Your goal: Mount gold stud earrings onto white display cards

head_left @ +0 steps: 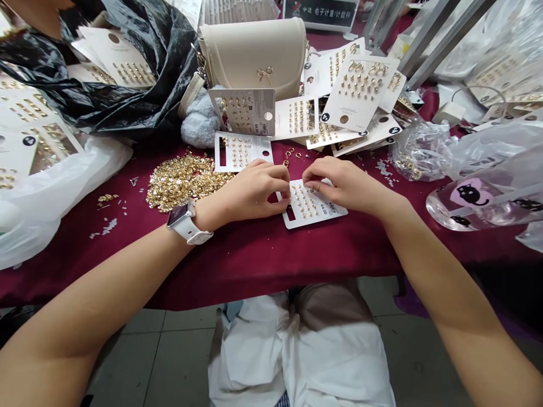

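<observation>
A white earring card [309, 217] with rows of small gold earrings lies on the dark red cloth in front of me. My left hand [261, 189] is closed at the card's left edge, its fingertips bent together; what they pinch, if anything, is hidden. Over the card's top edge my right hand [339, 182] is closed too, thumb and fingers meeting around something too small to make out. Just behind my left hand lies another earring card [246, 151]. A heap of gold earring pieces [182, 180] spreads to the left of that hand. A few loose gold earrings [289, 152] lie beyond both hands.
A beige handbag [254, 53] stands at the back, with an upright card [246, 112] before it. More earring cards [360, 90] pile up behind my right hand. A black plastic bag [156, 62] is at left, a clear cat-print cup [470, 198] at right. Small clear earring backs [109, 226] lie scattered.
</observation>
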Tool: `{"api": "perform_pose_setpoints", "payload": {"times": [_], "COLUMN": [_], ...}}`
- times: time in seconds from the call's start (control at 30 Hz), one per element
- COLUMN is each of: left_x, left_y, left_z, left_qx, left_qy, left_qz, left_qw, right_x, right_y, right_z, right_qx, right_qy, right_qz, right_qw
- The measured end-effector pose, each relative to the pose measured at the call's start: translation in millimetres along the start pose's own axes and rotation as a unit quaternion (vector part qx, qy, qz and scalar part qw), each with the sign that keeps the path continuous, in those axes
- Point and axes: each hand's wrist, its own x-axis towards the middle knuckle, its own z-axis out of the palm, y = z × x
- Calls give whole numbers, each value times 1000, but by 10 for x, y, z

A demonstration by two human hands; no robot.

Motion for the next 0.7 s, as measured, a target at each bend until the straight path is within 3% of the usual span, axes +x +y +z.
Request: {"api": "perform_pose_setpoints", "payload": {"times": [0.1,0.23,0.5,0.7], "left_x": [2,5,9,11], "left_y": [4,1,3,-17], "left_z": [7,12,9,16], "left_qx": [4,1,-5,-9], "left_qy": [0,2,-2,9], "left_qz": [0,5,0,13], "left_qw": [1000,1000,1000,1000], "right_x": [4,-1,-5,-47], "right_y": [-20,4,123,103], "right_z": [12,-15,-21,-102], "right_qx": [4,-23,-161,-108], "right_qy": [3,13,-12,-4], "right_qz": [-14,17,83,80], "right_qw": [1000,1000,983,991]}}
